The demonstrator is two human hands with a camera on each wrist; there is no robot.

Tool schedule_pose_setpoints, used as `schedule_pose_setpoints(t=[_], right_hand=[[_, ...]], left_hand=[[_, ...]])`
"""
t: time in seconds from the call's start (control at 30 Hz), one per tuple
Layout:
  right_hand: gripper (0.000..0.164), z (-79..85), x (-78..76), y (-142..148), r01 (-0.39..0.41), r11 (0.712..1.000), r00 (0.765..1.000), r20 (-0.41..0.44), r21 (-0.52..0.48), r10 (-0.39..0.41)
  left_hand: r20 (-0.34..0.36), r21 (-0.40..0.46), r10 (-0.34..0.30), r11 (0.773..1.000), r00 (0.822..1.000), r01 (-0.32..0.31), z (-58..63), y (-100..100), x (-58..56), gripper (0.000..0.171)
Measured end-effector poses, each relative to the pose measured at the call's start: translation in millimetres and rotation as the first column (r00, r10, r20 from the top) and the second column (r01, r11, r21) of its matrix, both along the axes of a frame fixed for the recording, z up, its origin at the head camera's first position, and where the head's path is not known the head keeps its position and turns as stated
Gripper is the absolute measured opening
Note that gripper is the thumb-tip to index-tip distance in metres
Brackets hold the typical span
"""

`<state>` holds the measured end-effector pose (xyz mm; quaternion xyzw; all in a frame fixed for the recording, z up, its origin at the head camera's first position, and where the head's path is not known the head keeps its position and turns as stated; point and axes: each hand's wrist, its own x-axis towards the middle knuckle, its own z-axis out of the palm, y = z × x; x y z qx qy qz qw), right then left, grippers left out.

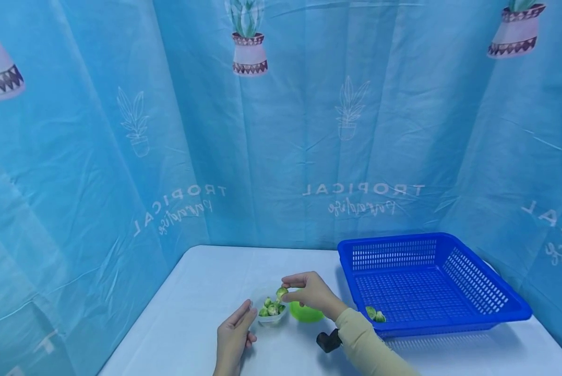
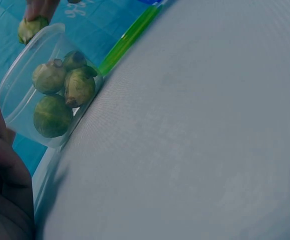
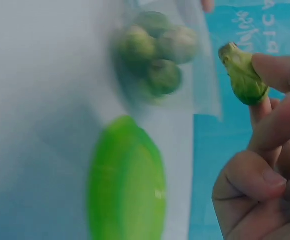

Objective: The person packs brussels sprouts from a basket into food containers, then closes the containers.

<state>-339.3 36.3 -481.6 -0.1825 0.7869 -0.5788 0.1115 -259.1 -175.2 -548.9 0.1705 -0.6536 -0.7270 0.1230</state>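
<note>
Blue curtain (image 1: 281, 156) backs a bench (image 1: 172, 329); at lower centre, the right hand (image 1: 312, 292) pinches a sprout (image 1: 282, 294) by the clear tub (image 1: 271, 320), whose rim the left hand (image 1: 232, 334) grips, likely for steadiness.

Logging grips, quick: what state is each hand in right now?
Left hand: at the rim of the clear container; whether it grips it cannot be told.
Right hand: holding a Brussels sprout in a pinch.

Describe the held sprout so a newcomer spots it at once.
On the white table, left of the blue basket, sits a clear tub. By its rim is the right hand. The sprout it pinches is the only one held.
</note>
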Motion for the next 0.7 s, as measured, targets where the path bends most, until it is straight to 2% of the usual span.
schedule_pose_setpoints(t=[0.23, 0.5, 0.7], right_hand=[[0.045, -19.2, -0.7, -11.8, 0.1, 0.995, 0.995, -0.009, -0.008, -0.1], [0.047, -32.0, -1.3, -26.0, 0.151, 0.987, 0.986, -0.066, -0.058, -0.155], [0.045, -41.2, -1.8, -33.7, 0.18, 0.983, 0.973, -0.137, -0.036, -0.183]], left_hand=[[-0.006, 0.002, 0.001, 1.0, 1.0, -0.001, 1.0, -0.8, 0.3, 0.057], [-0.008, 0.004, -0.002, 1.0, 1.0, 0.002, -0.9, -1.5, -0.4, 0.056], [-0.011, 0.008, -0.007, 1.0, 1.0, 0.007, -1.4, -1.7, -0.7, 0.056]])
